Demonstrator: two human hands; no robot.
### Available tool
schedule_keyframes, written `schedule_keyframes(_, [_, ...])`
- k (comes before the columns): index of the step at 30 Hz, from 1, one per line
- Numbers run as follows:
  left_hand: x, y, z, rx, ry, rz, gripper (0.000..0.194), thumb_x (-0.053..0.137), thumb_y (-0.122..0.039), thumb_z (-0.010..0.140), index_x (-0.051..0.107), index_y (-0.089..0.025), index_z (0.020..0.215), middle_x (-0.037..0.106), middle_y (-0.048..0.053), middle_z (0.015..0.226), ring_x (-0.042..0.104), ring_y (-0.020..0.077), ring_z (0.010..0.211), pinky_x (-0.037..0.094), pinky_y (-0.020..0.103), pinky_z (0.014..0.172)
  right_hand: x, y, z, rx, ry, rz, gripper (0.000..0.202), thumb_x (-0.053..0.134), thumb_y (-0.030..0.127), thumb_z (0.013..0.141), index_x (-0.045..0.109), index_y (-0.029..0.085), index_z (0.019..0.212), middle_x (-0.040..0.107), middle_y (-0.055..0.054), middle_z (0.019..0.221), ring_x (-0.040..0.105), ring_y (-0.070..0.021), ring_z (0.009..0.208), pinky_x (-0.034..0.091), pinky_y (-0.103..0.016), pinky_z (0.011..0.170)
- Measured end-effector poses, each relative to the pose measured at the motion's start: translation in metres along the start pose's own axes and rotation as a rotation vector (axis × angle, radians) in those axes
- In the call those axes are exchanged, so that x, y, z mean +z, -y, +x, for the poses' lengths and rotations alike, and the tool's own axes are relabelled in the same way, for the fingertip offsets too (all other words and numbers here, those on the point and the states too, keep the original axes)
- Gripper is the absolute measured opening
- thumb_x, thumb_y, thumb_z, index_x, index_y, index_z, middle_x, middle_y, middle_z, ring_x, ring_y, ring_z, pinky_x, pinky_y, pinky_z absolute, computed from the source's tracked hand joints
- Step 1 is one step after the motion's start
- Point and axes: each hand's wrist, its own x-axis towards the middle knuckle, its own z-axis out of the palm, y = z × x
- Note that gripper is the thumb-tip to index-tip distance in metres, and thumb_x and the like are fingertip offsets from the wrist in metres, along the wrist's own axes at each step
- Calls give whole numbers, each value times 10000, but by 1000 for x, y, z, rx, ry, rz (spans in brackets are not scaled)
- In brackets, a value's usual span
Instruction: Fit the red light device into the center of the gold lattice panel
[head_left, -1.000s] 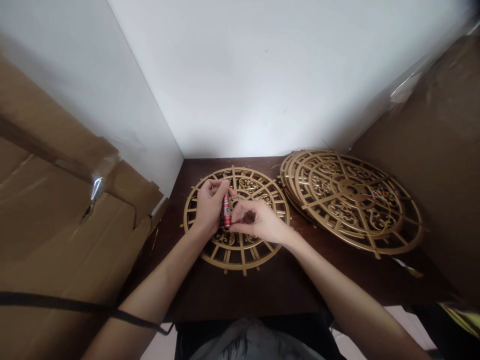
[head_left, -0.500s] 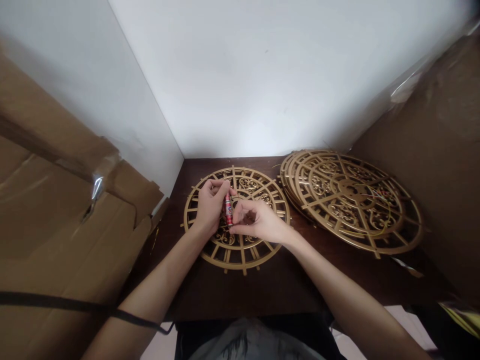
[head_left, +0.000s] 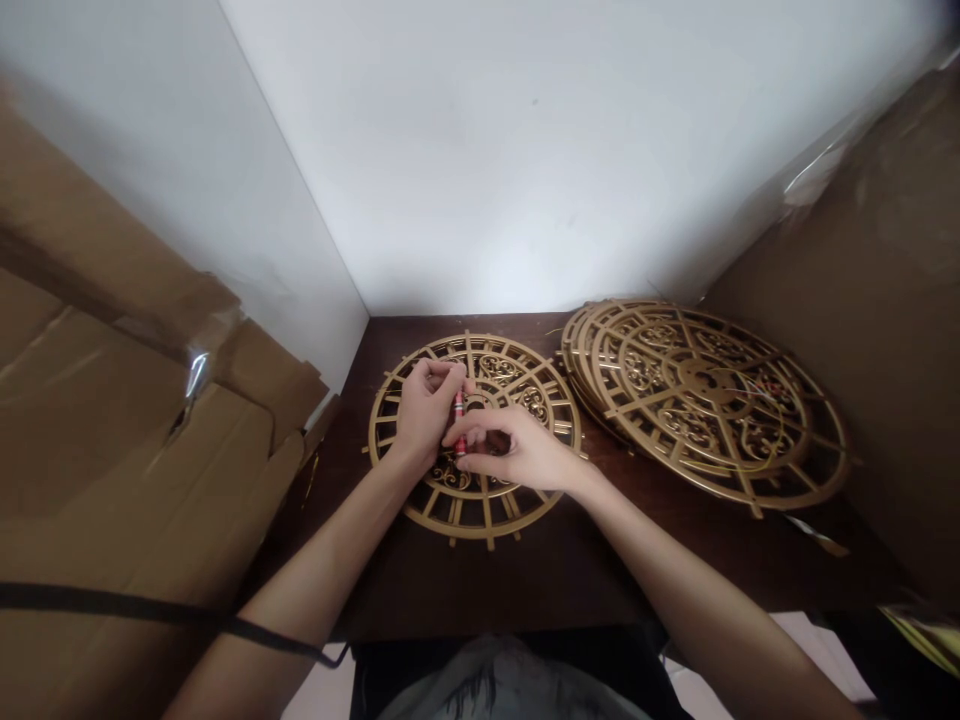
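Observation:
Between my two hands is a small red cylinder (head_left: 459, 408) with pale bands and a printed label; I cannot make out its exact kind. My left hand (head_left: 426, 405) is closed, its thumb and fingers pinching the cylinder's far end. Fingers of my right hand (head_left: 517, 447) curl over the cylinder's near part, with the thumb against its lower end. Both hands are over a round gold openwork frame (head_left: 489, 530) with scrolls and spokes, lying flat on the dark table. The hands hide part of its middle.
A stack of similar gold frames (head_left: 679, 480) lies to the right, with thin yellow cord on top. A brush-like tool (head_left: 819, 537) pokes out near it. Cardboard (head_left: 97, 450) stands at left, brown board (head_left: 840, 330) at right. A black cable (head_left: 150, 608) crosses by my left forearm.
My right index finger has moved left across the red cylinder, which it now partly covers. My left hand keeps its pinch and has shifted slightly right.

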Motion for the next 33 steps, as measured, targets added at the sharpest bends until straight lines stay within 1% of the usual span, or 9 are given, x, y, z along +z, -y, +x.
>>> schedule_keyframes(4, [0,0,-1,14,26,14,216,666,-315,737,519,-162,777,607,-19,619,522,77,536,407,205,553,0,0,0,-2,-4,-39,140,640,212,771,669,194,906,552,41,622,474,-80,541,389,-196,540])
schedule_keyframes(10, [0,1,-1,17,31,23,216,664,-312,740,510,-166,779,602,-16,620,511,80,531,398,208,543,0,1,0,7,3,-17,129,620,175,757,654,187,880,517,52,593,447,-73,521,382,-189,531])
schedule_keyframes(18, [-1,2,0,16,20,28,236,676,-328,723,514,-165,775,595,-20,616,512,80,533,393,210,547,0,2,-1,15,-5,-21,152,596,129,721,636,183,857,539,45,620,510,-88,571,411,-196,569])
schedule_keyframes(25, [0,5,1,23,13,58,276,699,-350,697,503,-169,769,586,-31,618,477,73,511,364,210,526,0,1,-1,10,-1,-18,166,582,71,674,633,182,788,561,41,659,508,-79,567,409,-191,554])
schedule_keyframes(33, [0,5,1,16,17,55,275,704,-337,688,498,-171,763,579,-36,606,466,71,500,361,218,530,-2,2,-1,-4,-7,-55,182,594,69,662,662,181,788,566,48,627,515,-78,555,412,-194,558])
